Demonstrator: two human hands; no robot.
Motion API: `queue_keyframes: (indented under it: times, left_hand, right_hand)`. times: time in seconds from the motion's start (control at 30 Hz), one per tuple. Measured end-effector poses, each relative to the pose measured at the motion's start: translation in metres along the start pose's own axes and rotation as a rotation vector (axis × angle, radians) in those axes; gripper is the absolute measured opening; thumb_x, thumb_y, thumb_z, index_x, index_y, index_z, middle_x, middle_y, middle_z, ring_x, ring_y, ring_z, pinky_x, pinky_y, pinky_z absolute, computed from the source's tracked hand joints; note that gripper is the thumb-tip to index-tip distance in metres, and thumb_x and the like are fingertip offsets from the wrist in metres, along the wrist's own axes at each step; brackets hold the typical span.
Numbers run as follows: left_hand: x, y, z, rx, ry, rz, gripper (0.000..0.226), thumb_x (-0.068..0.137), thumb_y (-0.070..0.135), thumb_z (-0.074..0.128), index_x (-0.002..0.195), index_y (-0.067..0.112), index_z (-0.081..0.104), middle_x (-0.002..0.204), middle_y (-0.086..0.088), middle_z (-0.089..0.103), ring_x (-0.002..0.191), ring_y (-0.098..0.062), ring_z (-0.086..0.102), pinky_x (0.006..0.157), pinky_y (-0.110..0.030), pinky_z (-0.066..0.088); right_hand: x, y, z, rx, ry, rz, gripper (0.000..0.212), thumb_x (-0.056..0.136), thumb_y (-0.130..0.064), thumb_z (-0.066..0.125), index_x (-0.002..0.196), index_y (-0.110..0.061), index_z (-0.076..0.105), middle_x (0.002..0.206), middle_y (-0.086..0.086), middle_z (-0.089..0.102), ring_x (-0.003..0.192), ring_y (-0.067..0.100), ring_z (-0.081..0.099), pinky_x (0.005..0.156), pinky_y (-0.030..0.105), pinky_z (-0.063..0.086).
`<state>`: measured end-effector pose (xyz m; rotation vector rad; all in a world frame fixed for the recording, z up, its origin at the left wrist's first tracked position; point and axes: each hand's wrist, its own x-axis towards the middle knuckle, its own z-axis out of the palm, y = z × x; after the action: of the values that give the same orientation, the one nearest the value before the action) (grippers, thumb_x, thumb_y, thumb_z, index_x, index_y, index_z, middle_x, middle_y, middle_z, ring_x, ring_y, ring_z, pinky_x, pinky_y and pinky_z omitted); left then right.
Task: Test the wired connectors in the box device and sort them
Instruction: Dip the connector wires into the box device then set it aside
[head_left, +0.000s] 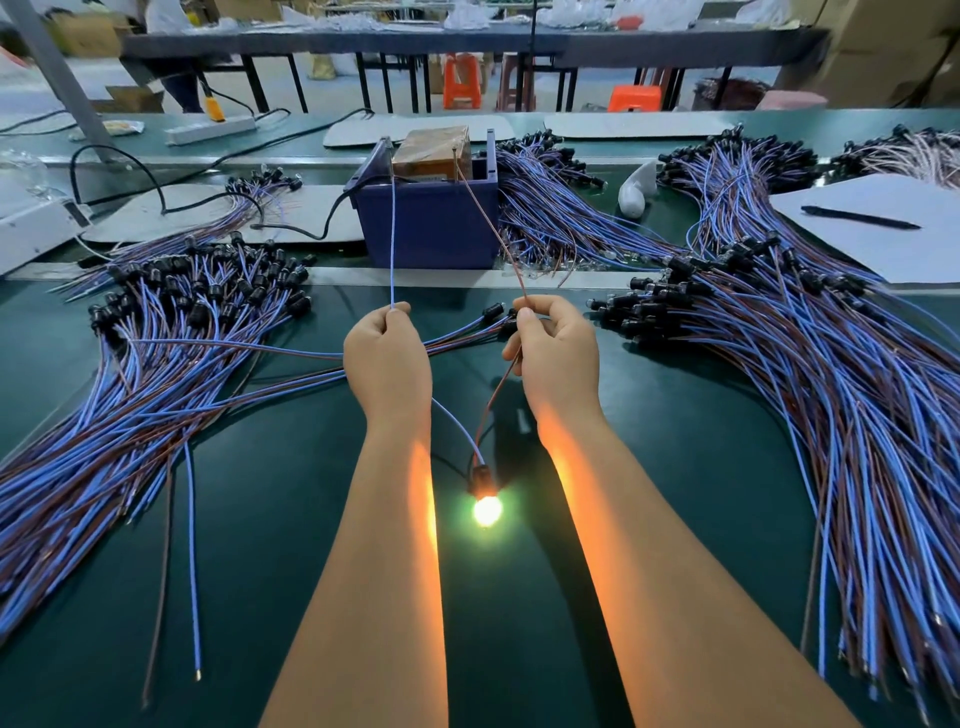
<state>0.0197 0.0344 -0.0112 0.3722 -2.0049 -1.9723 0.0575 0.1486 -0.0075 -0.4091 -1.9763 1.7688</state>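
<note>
My left hand (387, 358) pinches a blue wire (392, 234) that runs up to the blue box device (431, 223). My right hand (553, 358) pinches a brown wire (493, 234) that also reaches the top of the box. Both wires trail back between my forearms to one black connector (480, 475), whose lamp (487, 511) glows bright on the green mat. A brown block (434, 150) sits in the box.
A large heap of wired connectors (171, 332) lies on the left, another heap (810, 353) on the right, and more (550, 208) beside the box. White paper with a pen (860, 217) lies at right, a white bottle (636, 189) behind, a black cable (156, 182) at left.
</note>
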Motion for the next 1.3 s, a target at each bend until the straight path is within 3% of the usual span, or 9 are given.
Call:
queue_keyframes:
  times: [0.13,0.27,0.33,0.47,0.67,0.93,1.03,1.17,1.3]
  left_hand:
    - [-0.001,0.000,0.005,0.001,-0.133,0.008,0.025,0.093,0.015,0.046,0.088,0.024,0.069,0.050,0.012,0.043,0.047,-0.008,0.037,0.047,-0.022,0.035]
    - [-0.008,0.005,0.012,-0.019,-0.292,0.023,0.024,0.092,0.014,0.055,0.083,0.024,0.075,0.069,0.014,0.068,0.060,0.006,0.057,0.059,-0.007,0.046]
    - [-0.010,0.008,0.014,-0.097,-0.363,-0.022,0.024,0.092,0.011,0.054,0.085,0.018,0.076,0.078,0.004,0.073,0.074,-0.005,0.066,0.068,-0.018,0.052]
    - [-0.012,0.011,0.012,-0.181,-0.420,-0.067,0.020,0.092,0.015,0.055,0.089,0.010,0.074,0.049,0.011,0.041,0.041,-0.004,0.036,0.039,-0.015,0.030]
    - [-0.008,0.010,0.012,-0.397,-0.324,-0.155,0.021,0.097,0.011,0.056,0.076,0.010,0.060,0.051,0.005,0.043,0.044,-0.009,0.038,0.041,-0.021,0.034]
    - [-0.002,0.001,0.008,-0.275,-0.080,-0.063,0.016,0.094,0.019,0.064,0.079,0.014,0.059,0.066,0.003,0.056,0.053,-0.005,0.053,0.055,-0.022,0.047]
    - [-0.003,0.001,0.007,-0.207,-0.050,0.064,0.018,0.088,0.015,0.070,0.072,0.017,0.062,0.057,0.009,0.059,0.052,-0.005,0.054,0.060,-0.023,0.049]
    - [-0.013,0.002,0.011,-0.150,-0.287,0.129,0.015,0.084,0.007,0.072,0.072,0.014,0.064,0.059,0.005,0.065,0.059,-0.010,0.061,0.066,-0.025,0.055]
    - [-0.025,0.004,0.018,-0.117,-0.532,0.152,0.015,0.086,-0.002,0.068,0.076,0.007,0.061,0.059,0.001,0.066,0.058,-0.009,0.064,0.062,-0.021,0.055]
  right_hand:
    - [-0.007,-0.003,0.005,-0.039,0.005,-0.095,0.020,0.095,-0.015,0.049,0.086,-0.029,0.060,0.061,-0.006,0.058,0.061,0.010,0.055,0.069,0.039,0.050]
    - [-0.010,-0.001,0.013,-0.139,-0.110,-0.150,0.017,0.095,-0.014,0.052,0.096,-0.022,0.067,0.083,0.001,0.069,0.077,0.023,0.060,0.077,0.047,0.052]
    - [-0.009,0.002,0.013,-0.213,-0.144,-0.164,0.018,0.095,-0.015,0.053,0.101,-0.019,0.069,0.089,0.000,0.070,0.081,0.018,0.062,0.079,0.045,0.052]
    - [-0.007,0.001,0.010,-0.193,-0.166,-0.139,0.017,0.095,-0.015,0.054,0.099,-0.018,0.070,0.092,-0.001,0.072,0.089,0.019,0.065,0.084,0.043,0.052]
    - [-0.007,-0.005,0.000,0.202,-0.397,0.045,0.029,0.103,-0.006,0.039,0.100,-0.012,0.067,0.062,-0.008,0.068,0.053,0.004,0.060,0.050,0.018,0.048]
    - [0.003,-0.004,-0.017,0.792,-0.645,0.150,0.037,0.092,0.012,0.040,0.115,-0.007,0.062,0.098,0.010,0.074,0.083,0.018,0.072,0.080,0.028,0.058]
    - [0.005,-0.003,-0.015,0.751,-0.478,0.114,0.025,0.099,0.001,0.043,0.111,-0.009,0.063,0.089,0.004,0.075,0.078,0.012,0.071,0.078,0.024,0.057]
    - [0.010,0.001,-0.018,0.404,-0.100,0.036,0.023,0.102,-0.016,0.049,0.090,-0.016,0.068,0.064,-0.007,0.061,0.055,0.006,0.054,0.062,0.021,0.049]
    - [0.016,0.006,-0.026,0.054,0.126,-0.067,0.034,0.104,-0.025,0.043,0.073,-0.025,0.058,0.084,0.004,0.062,0.075,0.014,0.053,0.077,0.039,0.048]
